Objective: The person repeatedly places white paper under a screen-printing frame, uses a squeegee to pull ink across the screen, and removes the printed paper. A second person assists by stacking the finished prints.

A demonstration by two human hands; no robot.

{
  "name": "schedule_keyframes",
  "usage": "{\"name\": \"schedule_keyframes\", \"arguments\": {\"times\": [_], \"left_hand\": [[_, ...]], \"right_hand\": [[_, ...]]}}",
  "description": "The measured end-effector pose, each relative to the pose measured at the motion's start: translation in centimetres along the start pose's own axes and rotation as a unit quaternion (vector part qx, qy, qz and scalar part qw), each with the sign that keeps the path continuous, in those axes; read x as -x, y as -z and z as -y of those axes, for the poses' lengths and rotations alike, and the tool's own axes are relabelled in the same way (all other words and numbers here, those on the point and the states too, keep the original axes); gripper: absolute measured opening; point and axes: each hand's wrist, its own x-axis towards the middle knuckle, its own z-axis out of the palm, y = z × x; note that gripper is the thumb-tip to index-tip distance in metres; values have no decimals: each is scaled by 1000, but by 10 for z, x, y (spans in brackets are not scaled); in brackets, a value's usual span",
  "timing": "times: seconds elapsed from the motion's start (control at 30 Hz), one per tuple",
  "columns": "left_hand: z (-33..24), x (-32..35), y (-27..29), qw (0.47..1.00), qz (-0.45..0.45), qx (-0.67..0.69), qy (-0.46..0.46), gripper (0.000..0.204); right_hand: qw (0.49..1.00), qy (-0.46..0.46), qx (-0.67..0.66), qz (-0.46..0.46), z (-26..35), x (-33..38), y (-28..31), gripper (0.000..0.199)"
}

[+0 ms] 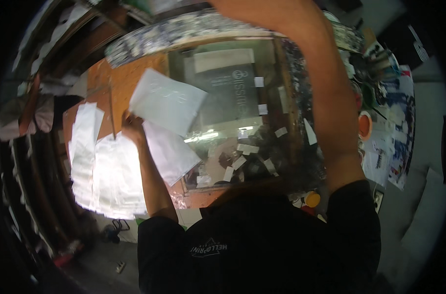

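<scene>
My left hand (131, 125) is closed on the edge of a white sheet (169, 100), pinching it at its lower left corner. Faint marks show on that sheet, which is tilted above the left part of a glass-topped table (218, 161). Beneath it lies a second white sheet (169, 154), across the table's edge. My right arm (333, 98) reaches up and over the far side of the table; its hand is out of the picture. Under or on the glass, a grey rectangle with pale lettering (225, 90) lies near the middle, with small white paper pieces (238, 162) around it.
A stack of white sheets (117, 176) lies at the left on an orange board (120, 81). A paint-splattered bar (183, 36) crosses the far side. At the right is a cluttered surface with an orange-rimmed cup (365, 125). Another person's arm (29, 105) shows at far left.
</scene>
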Motion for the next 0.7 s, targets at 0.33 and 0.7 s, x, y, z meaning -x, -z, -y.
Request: {"name": "schedule_keyframes", "arguments": {"times": [0.33, 0.7], "left_hand": [[-52, 230, -39, 915, 198, -256, -241, 68], [-119, 240, -158, 899, 227, -180, -330, 65]], "right_hand": [[995, 17, 37, -86, 11, 16, 9, 49], [992, 75, -105, 18, -12, 12, 13, 38]]}}
